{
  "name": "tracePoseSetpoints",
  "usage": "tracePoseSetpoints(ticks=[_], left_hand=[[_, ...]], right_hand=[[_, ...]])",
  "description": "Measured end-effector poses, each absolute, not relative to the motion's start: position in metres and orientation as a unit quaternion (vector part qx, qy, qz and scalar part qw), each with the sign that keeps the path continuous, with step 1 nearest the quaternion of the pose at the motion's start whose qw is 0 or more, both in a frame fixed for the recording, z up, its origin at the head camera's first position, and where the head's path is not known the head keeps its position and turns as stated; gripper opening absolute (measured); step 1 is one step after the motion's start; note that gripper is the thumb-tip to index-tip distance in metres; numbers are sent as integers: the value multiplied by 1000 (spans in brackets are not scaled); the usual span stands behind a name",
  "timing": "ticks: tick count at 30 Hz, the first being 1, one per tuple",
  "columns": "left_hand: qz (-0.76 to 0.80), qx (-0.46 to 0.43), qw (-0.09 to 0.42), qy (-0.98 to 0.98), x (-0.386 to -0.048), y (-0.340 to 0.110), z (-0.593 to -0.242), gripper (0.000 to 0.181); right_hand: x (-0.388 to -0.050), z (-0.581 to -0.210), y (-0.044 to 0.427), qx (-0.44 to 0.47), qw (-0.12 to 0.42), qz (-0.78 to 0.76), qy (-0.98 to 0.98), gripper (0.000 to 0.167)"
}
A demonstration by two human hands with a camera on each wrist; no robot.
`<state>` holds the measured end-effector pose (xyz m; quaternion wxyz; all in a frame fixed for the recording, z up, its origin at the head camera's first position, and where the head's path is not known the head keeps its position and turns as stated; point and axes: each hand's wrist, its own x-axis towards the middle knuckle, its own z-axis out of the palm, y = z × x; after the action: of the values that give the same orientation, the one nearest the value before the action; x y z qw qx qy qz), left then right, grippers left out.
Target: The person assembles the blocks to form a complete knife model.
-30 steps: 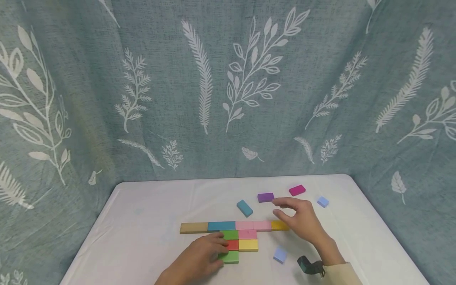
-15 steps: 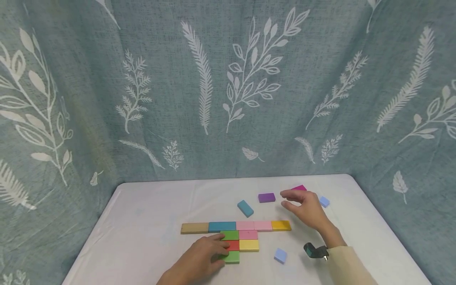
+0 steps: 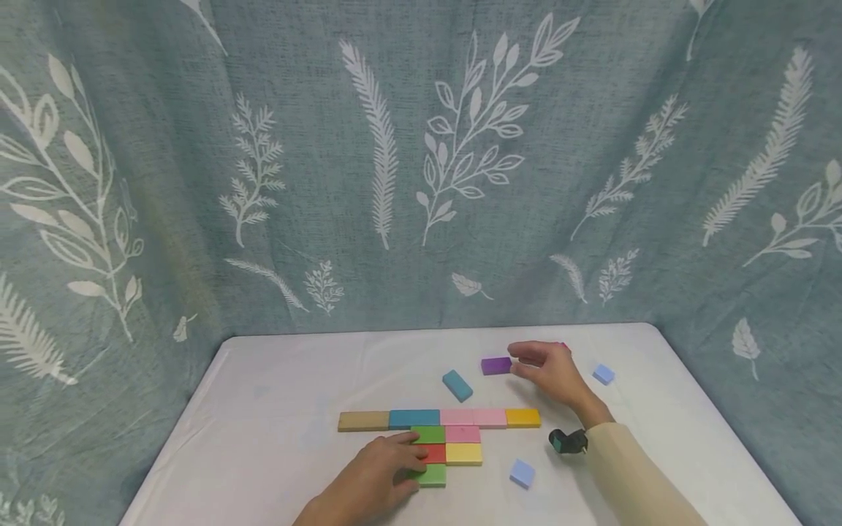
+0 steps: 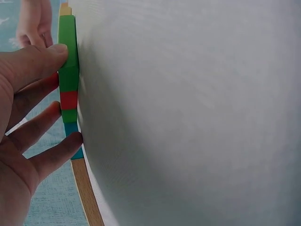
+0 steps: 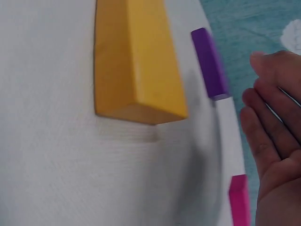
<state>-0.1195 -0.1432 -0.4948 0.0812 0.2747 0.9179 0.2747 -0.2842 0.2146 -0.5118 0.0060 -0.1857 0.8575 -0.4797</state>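
1. Purple block (image 3: 496,366) is found on the white surface (image 3: 276,402), beyond the orange block (image 3: 522,418) and just beside the right hand (image 3: 552,372), whose fingers are held apart with nothing gripped.
2. Its long sides would best be pinched from above, so that the magenta block (image 5: 240,200) close to that hand is not knocked.
3. By the left hand (image 3: 378,467), fingers spread, the near green block (image 3: 433,476) and the red block (image 3: 436,454) are touched; only light pressure should be used, lest they be pushed askew.

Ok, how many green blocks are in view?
2: one green block on the far side of the red block, a second green block on its near side. The left hand partly covers both and may hide more.
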Motion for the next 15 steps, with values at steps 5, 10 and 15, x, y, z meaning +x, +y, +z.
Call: tracePoseSetpoints(ticks=[5,10,15], left_hand=[[274,278,83,917,-120,-142,-494,28],[270,278,82,918,-120,-141,-494,27],[269,273,81,920,-119,-142,-493,27]], right_hand=[[-289,-519,212,-163,24,-473,865,40],[-292,-523,210,-148,37,-470,870,40],[-296,-525,208,-151,42,-475,866,39]])
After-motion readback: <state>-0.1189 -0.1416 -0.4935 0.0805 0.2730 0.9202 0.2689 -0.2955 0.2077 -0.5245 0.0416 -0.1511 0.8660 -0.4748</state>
